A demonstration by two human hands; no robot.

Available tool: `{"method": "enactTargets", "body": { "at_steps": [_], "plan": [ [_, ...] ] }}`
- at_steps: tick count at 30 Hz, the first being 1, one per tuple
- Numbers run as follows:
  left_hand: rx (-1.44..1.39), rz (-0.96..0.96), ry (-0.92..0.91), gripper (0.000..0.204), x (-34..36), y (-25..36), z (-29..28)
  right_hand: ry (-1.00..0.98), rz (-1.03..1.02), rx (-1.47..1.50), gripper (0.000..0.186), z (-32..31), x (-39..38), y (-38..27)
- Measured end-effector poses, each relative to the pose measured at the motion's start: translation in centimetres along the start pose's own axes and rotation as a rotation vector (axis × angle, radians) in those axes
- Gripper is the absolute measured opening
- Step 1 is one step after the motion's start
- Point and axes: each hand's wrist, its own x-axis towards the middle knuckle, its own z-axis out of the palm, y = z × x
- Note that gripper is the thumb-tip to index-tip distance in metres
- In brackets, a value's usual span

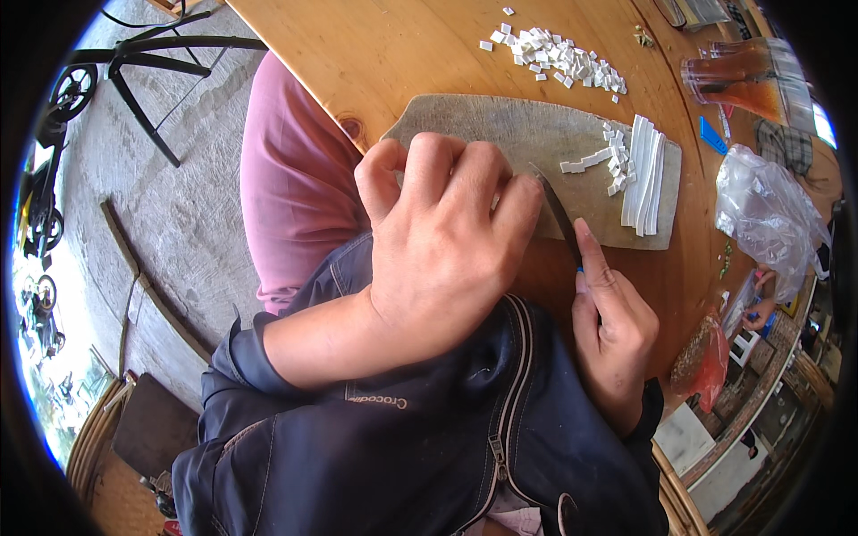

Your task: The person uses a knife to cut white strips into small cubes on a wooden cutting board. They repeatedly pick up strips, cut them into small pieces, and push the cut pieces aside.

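Note:
My right hand (617,330) grips a knife (560,214) by its handle, where a bit of blue shows. The thin, dark, curved blade points away from me, and my index finger stretches along it. Raised over the near edge of the grey cutting board (487,121), my left hand (447,228) has its fingers curled down. Its fingertips, and anything in them, are hidden. Long white strips (642,179) lie side by side at the board's right end. Small white cut pieces (617,165) lie just left of them, some still joined in a short row.
Beyond the board, a pile of small white pieces (567,58) lies on the wooden table (340,45). To the right are glasses of amber drink (746,85), a blue plastic tool (712,136), a clear plastic bag (764,205) and a red bag (706,362). Another person's hand (760,313) shows there.

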Motion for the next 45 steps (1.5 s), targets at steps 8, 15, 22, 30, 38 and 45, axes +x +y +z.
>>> {"method": "enactTargets", "body": {
  "at_steps": [8, 15, 22, 30, 38, 45],
  "plan": [
    [0.081, 0.087, -0.035, 0.031, -0.3, 0.2, -1.2, -0.028, 0.050, -0.036, 0.069, -0.5, 0.4, -1.1],
    [0.267, 0.192, 0.001, 0.046, -1.6, 0.7, -0.7, -0.050, 0.079, -0.022, 0.065, -1.1, 0.0, -0.5],
    [0.220, 0.155, -0.039, 0.046, -1.6, 1.1, -1.1, -0.061, 0.066, 0.073, 0.072, -1.6, 0.0, 0.2],
    [0.207, 0.128, -0.029, 0.045, -1.9, 1.2, -1.0, -0.102, 0.054, 0.069, 0.073, -1.3, 0.0, -0.3],
    [0.195, 0.130, -0.029, 0.046, -1.8, 1.3, -0.9, -0.076, 0.029, 0.012, 0.076, -0.9, -0.1, -0.3],
    [0.192, 0.128, -0.021, 0.047, -1.9, 1.2, -1.0, -0.063, 0.016, 0.005, 0.075, -0.6, 0.1, -0.5]
  ]
}}
